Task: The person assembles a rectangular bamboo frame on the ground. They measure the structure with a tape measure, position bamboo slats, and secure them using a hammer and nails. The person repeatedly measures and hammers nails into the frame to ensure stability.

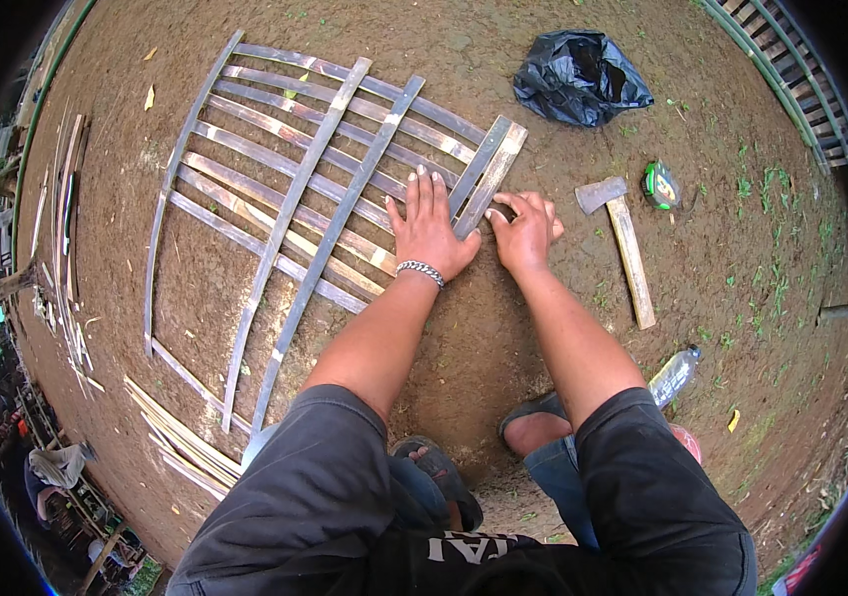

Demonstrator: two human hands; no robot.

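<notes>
A lattice of split bamboo slats point(290, 214) lies on the bare soil, long slats crossed by several strips. My left hand point(431, 226) rests flat on its near right part, fingers stretched out over the slat ends. At that right end, a dark short strip and a pale short strip point(494, 179) lie side by side across the slats. Beside the pale strip's near end is my right hand point(523, 230), its fingers curled and its thumb close to the strip's edge. Whatever those fingers may hold is hidden. A hatchet point(631, 258) with a wooden handle lies just to their right.
Right of the hatchet's head sits a green and black tape measure point(660, 186). A black plastic bag point(583, 79) lies at the far right, and a clear bottle point(677, 375) near my right arm. Loose bamboo strips point(178, 437) are on the left, with slatted fencing point(801, 79) at the upper right.
</notes>
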